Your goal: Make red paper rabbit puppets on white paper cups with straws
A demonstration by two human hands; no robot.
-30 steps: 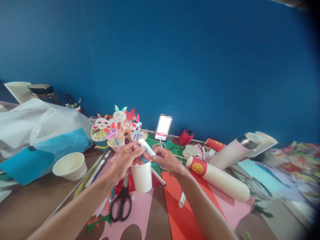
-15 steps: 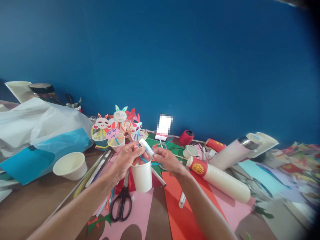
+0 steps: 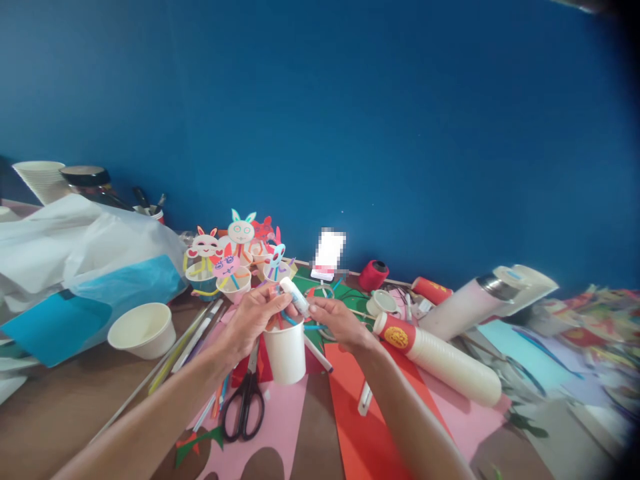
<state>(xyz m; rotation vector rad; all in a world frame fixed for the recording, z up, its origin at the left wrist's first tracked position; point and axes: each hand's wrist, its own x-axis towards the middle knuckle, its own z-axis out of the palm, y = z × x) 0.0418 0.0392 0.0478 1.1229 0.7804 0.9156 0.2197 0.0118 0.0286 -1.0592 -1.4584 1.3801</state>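
Note:
A white paper cup [image 3: 285, 357] stands upright in front of me, with orange and blue strips rising from its mouth. Above it, my right hand [image 3: 340, 323] pinches the lower end of a small white tube [image 3: 295, 298], perhaps glue, tilted up to the left. My left hand [image 3: 253, 319] is closed at the cup's rim, thumb and fingers pressed together close to the tube and strips; what it grips is hidden. Black-handled scissors [image 3: 243, 407] lie left of the cup. A white marker [image 3: 319, 353] with a dark tip lies to its right.
Several cups with paper animal faces [image 3: 241, 230] stand at the back. A wide paper bowl [image 3: 141, 330] sits left. Stacked paper cups [image 3: 445, 360] lie at right near a flask [image 3: 465, 303]. Red card [image 3: 350, 413], pink paper [image 3: 275, 417] and a lit phone [image 3: 329, 255] are also there.
Almost nothing differs. Both hands stay over the cup with the white tube between them, and the whole view has shifted very slightly.

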